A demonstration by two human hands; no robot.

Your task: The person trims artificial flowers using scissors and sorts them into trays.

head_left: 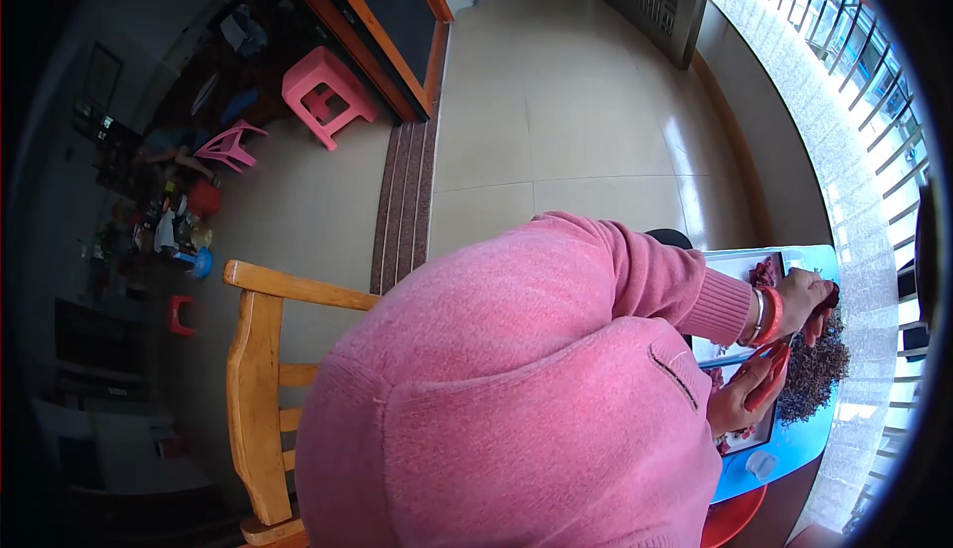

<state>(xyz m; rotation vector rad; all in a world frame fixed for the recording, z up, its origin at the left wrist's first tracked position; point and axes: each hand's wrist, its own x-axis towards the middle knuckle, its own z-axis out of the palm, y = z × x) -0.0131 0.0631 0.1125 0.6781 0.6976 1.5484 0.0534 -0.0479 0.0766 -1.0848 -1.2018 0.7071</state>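
Note:
At the right of the head view, my left hand (797,300), with a red bangle and a pale bracelet at the wrist, is closed on a small dark red piece (830,297); its kind is unclear. Just below it, my right hand (740,404) grips red-handled scissors (769,374) pointing toward my left hand. Beside both hands lies a dark, bushy heap of dried plant stems (816,374). Under my hands is a shallow dark-rimmed tray (747,445), partly hidden by my sleeve, with dark red pieces (764,272) in it.
A blue table (806,439) carries the tray and a small clear cup (761,464). A red basin (737,520) is below its edge. A wooden chair (256,389) is behind me. Pink stools (323,96) stand inside the doorway; a railing (874,101) runs along the right.

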